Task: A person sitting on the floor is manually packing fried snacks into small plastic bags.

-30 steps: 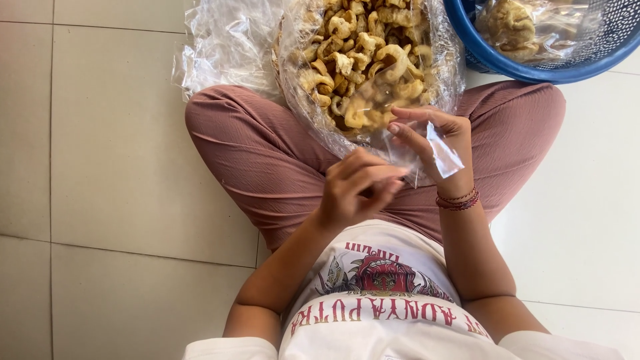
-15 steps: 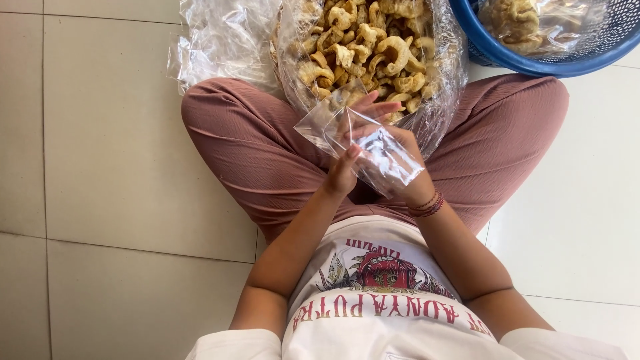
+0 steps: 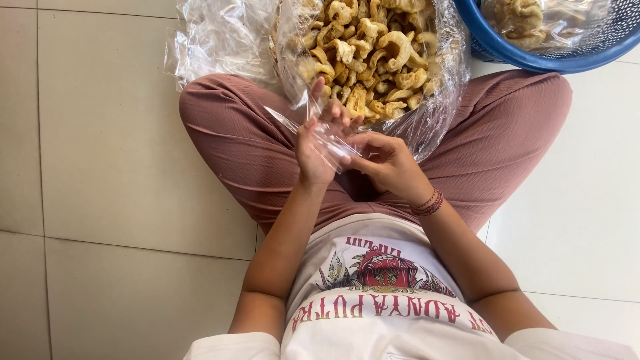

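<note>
Your left hand [image 3: 313, 157] pinches one edge of the small clear plastic bag [image 3: 320, 137], fingers together on it; your right hand [image 3: 387, 163] grips its opposite side. The bag sits between them, just before the big sack of fried crackers [image 3: 373, 53].

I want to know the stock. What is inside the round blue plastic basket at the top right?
The blue plastic basket holds clear bags of pale yellow fried crackers. Anything beneath them is covered, and the frame edge cuts off the rest.
</note>
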